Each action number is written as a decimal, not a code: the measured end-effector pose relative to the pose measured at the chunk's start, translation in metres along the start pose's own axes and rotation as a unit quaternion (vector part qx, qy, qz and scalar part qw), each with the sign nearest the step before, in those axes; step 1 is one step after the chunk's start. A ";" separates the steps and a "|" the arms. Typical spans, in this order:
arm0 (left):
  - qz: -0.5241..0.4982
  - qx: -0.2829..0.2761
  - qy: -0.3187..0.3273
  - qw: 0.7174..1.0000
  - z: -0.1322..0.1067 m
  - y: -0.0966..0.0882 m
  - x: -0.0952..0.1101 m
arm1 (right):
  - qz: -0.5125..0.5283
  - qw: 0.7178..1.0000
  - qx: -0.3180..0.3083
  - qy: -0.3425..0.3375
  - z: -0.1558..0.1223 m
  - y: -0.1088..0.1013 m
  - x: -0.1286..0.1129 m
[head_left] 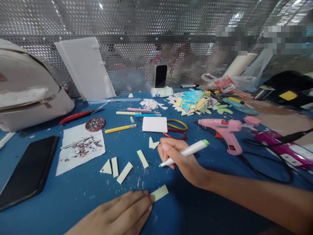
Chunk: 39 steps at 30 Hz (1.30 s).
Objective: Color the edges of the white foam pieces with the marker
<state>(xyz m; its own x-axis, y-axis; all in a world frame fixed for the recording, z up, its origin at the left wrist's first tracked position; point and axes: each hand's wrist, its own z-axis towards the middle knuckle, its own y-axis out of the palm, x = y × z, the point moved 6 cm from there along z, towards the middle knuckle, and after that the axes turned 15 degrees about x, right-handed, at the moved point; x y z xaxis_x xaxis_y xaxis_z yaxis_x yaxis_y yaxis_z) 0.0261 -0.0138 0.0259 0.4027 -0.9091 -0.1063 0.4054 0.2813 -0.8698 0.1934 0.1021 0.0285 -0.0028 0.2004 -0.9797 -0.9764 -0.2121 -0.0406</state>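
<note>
My right hand [179, 158] is closed round a white marker with a green cap [188, 151], its green tip pointing down-left near the blue table [80, 195]. My left hand [122, 213] lies low at the front, its fingers pressed together on one end of a pale foam strip [160, 192]. Several more pale strips and small cut shapes [124, 172] lie just beyond, left of the marker tip.
A pink glue gun [225, 130] with its black cord lies to the right. Scissors [177, 129] and a white foam square [155, 124] sit behind my right hand. A black phone [26, 171], a sheet with glitter bits [81, 148] and a beige bag [26, 94] are at the left.
</note>
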 end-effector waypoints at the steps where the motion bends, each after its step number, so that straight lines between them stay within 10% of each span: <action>1: 0.004 0.006 -0.006 1.000 0.000 -0.001 -0.001 | -0.001 1.000 -0.001 0.007 0.000 -0.001 0.002; 29: 0.031 0.093 -0.073 0.992 0.013 -0.011 -0.013 | -0.050 0.953 -0.278 -0.106 -0.024 0.025 -0.009; 39: -0.034 0.146 -0.214 0.965 0.005 0.012 -0.018 | -0.033 0.965 -0.248 -0.084 -0.020 0.027 -0.009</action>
<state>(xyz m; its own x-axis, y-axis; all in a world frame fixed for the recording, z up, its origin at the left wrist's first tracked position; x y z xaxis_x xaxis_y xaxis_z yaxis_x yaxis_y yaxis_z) 0.0281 0.0075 0.0204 0.6437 -0.7358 0.2104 0.6321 0.3563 -0.6881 0.1715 0.0752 0.0322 -0.0201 0.3721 -0.9280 -0.7523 -0.6169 -0.2311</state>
